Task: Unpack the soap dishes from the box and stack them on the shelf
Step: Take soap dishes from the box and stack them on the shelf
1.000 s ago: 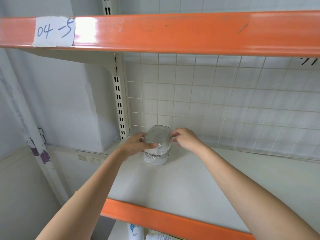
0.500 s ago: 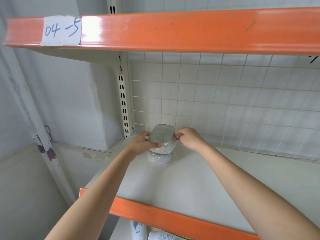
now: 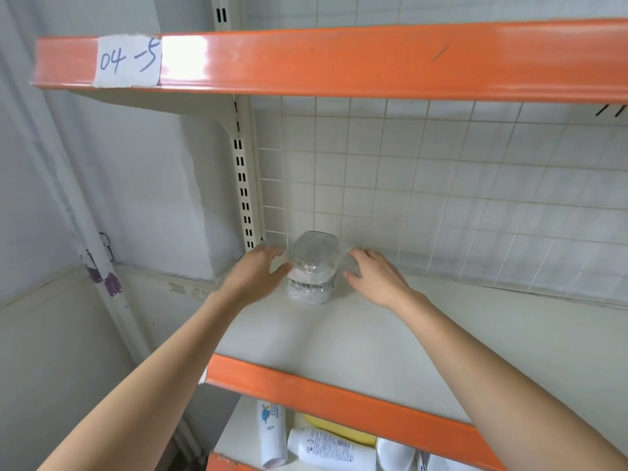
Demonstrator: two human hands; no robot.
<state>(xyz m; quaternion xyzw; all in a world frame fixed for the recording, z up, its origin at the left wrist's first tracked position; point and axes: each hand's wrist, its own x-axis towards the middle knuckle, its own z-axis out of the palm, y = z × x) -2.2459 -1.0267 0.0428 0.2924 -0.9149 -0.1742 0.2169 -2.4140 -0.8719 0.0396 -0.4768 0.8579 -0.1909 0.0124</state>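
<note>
Clear plastic wrap covers one stack of soap dishes [image 3: 311,266], pale grey with a ribbed top, standing near the back left corner of the white shelf [image 3: 390,338]; how many dishes it holds I cannot tell. Two hands flank it: the left hand [image 3: 256,275] has loosely spread fingers touching its side, and the right hand [image 3: 372,271] is open just beside it, gripping nothing. Several white bottles [image 3: 326,450] lie on the shelf below.

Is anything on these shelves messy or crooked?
Mostly tidy. The stack of soap dishes stands upright at the back left of the shelf. The only untidy bit is the white bottles on the shelf below, lying on their sides at different angles.
</note>
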